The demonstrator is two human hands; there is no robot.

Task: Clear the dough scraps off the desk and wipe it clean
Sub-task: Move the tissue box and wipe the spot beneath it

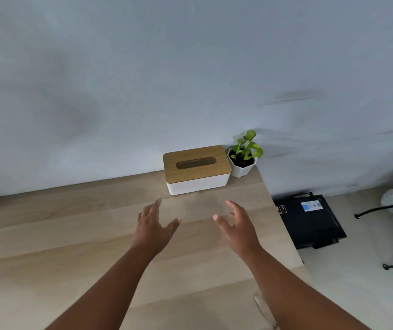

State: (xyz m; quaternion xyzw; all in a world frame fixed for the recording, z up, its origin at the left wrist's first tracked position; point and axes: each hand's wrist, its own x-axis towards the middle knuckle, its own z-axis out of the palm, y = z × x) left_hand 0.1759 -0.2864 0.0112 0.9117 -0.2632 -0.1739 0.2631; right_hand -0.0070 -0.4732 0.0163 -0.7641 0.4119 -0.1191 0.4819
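A tissue box (196,169) sat at the worktop's (47,246) back edge, a potted plant (243,158) just right of it; both hands hovered before the box.

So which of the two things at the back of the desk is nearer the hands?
The tissue box, white with a wooden lid. It sits just beyond both hands; the potted plant stands farther back by the corner.

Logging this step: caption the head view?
Both open hands reach over the desk toward the tissue box.

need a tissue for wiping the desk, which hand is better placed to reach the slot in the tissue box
Probably the right hand: it hovers open just below the white tissue box with wooden lid, nearer the slot than the left hand.
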